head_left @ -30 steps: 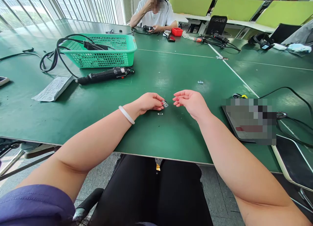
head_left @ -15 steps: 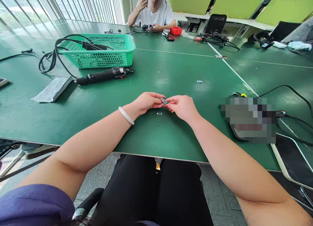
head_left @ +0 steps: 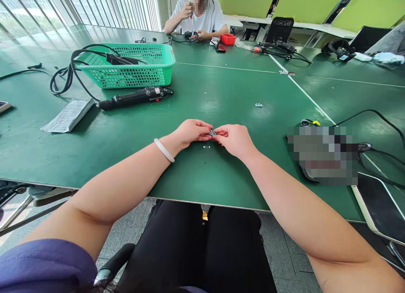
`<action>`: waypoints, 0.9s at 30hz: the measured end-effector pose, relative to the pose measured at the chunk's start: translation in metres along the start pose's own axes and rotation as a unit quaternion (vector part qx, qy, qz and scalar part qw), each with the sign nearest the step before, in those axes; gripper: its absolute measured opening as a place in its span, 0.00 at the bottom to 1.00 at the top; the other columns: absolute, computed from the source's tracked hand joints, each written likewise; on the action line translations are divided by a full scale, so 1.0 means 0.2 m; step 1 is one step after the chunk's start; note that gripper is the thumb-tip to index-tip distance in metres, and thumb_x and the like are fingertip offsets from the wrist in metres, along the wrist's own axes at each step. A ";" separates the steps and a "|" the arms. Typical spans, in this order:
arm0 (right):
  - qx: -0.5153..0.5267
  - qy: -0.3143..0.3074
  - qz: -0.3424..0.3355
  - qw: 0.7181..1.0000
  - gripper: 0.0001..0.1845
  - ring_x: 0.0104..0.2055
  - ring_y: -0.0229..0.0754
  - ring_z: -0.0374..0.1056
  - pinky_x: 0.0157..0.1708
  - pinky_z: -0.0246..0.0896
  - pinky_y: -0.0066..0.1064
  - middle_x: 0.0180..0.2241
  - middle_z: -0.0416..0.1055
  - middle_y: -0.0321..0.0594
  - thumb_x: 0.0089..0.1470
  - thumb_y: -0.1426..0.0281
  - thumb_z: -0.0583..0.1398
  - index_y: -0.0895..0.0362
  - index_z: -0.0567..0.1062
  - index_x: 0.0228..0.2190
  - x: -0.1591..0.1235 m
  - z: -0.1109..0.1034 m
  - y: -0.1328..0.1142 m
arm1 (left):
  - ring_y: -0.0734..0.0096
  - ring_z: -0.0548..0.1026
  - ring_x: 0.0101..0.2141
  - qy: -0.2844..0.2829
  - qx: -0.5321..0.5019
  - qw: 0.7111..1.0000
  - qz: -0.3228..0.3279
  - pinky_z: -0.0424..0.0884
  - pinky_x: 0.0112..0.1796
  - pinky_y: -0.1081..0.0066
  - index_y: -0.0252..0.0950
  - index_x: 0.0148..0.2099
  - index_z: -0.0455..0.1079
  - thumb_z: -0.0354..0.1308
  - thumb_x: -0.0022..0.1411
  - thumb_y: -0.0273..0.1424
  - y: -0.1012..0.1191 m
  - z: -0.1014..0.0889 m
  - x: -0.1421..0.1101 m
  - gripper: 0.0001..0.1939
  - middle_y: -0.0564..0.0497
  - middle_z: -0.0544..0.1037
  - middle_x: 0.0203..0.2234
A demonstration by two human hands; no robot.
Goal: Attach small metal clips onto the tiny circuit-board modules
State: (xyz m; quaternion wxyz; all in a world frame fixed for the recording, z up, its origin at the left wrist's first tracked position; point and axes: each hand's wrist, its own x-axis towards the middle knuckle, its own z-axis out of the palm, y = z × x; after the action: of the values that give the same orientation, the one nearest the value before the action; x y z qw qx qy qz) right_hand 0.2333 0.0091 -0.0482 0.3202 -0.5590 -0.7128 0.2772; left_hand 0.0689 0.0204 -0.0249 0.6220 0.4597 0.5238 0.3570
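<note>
Between my fingertips is a small black-and-silver part [head_left: 212,133], too small to name its kind. My left hand [head_left: 192,131] pinches it from the left. From the right, the thumb and finger of my right hand [head_left: 234,137] close on its other side. Just below, a tiny white rectangular frame-like piece [head_left: 206,147] lies flat on the green table [head_left: 240,179]. Farther off to the right rests another small pale piece [head_left: 258,105]. The fingers partly hide the part.
A green plastic basket [head_left: 136,75] with cables stands at the left, a black electric screwdriver [head_left: 134,98] before it and folded paper [head_left: 68,116] beside it. A phone [head_left: 379,204] lies at the right table edge. Across the table sits a person [head_left: 202,20] near a red tray [head_left: 228,39].
The small part has turned slightly between my fingertips and both hands stay almost in place. Across the table, the person's raised hand has come down a little.
</note>
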 end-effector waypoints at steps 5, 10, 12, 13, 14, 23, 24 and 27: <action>0.002 -0.006 0.003 1.000 0.07 0.29 0.39 0.73 0.39 0.70 0.36 0.26 0.78 0.38 0.49 0.73 0.64 0.56 0.82 0.33 0.01 0.00 0.01 | 0.77 0.76 0.24 0.004 0.035 0.999 0.010 0.75 0.39 0.70 0.29 0.35 0.73 0.61 0.55 0.18 -0.01 0.00 0.01 0.05 0.49 0.79 0.23; 0.002 -0.010 0.010 1.000 0.09 0.26 0.37 0.71 0.36 0.71 0.35 0.26 0.78 0.38 0.50 0.74 0.63 0.55 0.82 0.34 0.01 -0.01 0.01 | 0.76 0.77 0.27 -0.008 0.024 1.000 0.006 0.75 0.39 0.70 0.29 0.35 0.73 0.63 0.52 0.19 -0.01 -0.01 0.00 0.06 0.47 0.80 0.25; 0.012 -0.013 0.022 1.000 0.09 0.25 0.36 0.71 0.34 0.71 0.34 0.26 0.78 0.38 0.50 0.75 0.62 0.56 0.81 0.34 0.01 -0.02 0.00 | 0.75 0.78 0.28 -0.015 0.014 1.000 0.007 0.75 0.40 0.69 0.28 0.36 0.73 0.63 0.51 0.18 -0.01 -0.01 0.00 0.07 0.46 0.80 0.26; 0.021 -0.013 0.029 0.999 0.09 0.24 0.35 0.70 0.33 0.71 0.33 0.27 0.78 0.38 0.50 0.75 0.62 0.56 0.81 0.34 0.01 -0.02 0.00 | 0.75 0.78 0.28 -0.017 0.010 1.000 0.008 0.75 0.41 0.69 0.28 0.36 0.73 0.63 0.51 0.17 -0.01 -0.01 0.00 0.08 0.46 0.80 0.27; 0.034 -0.011 0.038 0.999 0.09 0.24 0.35 0.70 0.32 0.71 0.32 0.27 0.78 0.38 0.50 0.76 0.62 0.56 0.81 0.34 0.01 -0.02 -0.01 | 0.75 0.78 0.28 -0.018 0.007 1.000 0.009 0.75 0.42 0.69 0.28 0.36 0.73 0.63 0.50 0.16 -0.01 -0.01 0.00 0.09 0.47 0.80 0.26; 0.077 0.039 0.085 0.993 0.03 0.29 0.39 0.75 0.39 0.72 0.34 0.24 0.77 0.36 0.44 0.76 0.64 0.57 0.77 0.25 0.01 -0.06 -0.01 | 0.76 0.78 0.29 0.006 -0.011 1.000 0.010 0.74 0.45 0.68 0.28 0.37 0.72 0.63 0.53 0.16 -0.01 -0.01 0.01 0.09 0.48 0.79 0.26; 0.084 0.039 0.090 0.992 0.05 0.30 0.39 0.75 0.40 0.72 0.34 0.25 0.77 0.36 0.45 0.77 0.63 0.57 0.78 0.27 0.01 -0.06 -0.01 | 0.76 0.78 0.29 0.007 -0.013 1.000 0.010 0.74 0.44 0.68 0.28 0.37 0.72 0.63 0.53 0.17 -0.01 -0.01 0.01 0.08 0.48 0.79 0.26; 0.112 0.035 0.087 0.989 0.10 0.31 0.37 0.75 0.42 0.72 0.33 0.28 0.78 0.37 0.46 0.81 0.60 0.58 0.79 0.30 0.01 -0.05 -0.02 | 0.76 0.78 0.28 0.010 -0.018 1.000 0.009 0.74 0.44 0.69 0.27 0.37 0.71 0.64 0.53 0.17 -0.01 -0.01 0.01 0.08 0.48 0.79 0.26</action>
State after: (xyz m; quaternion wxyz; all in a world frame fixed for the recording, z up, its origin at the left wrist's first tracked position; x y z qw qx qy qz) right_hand 0.2392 0.0102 -0.0382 0.3800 -0.5891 -0.6144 0.3620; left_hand 0.0667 0.0225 -0.0275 0.6215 0.4496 0.5193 0.3767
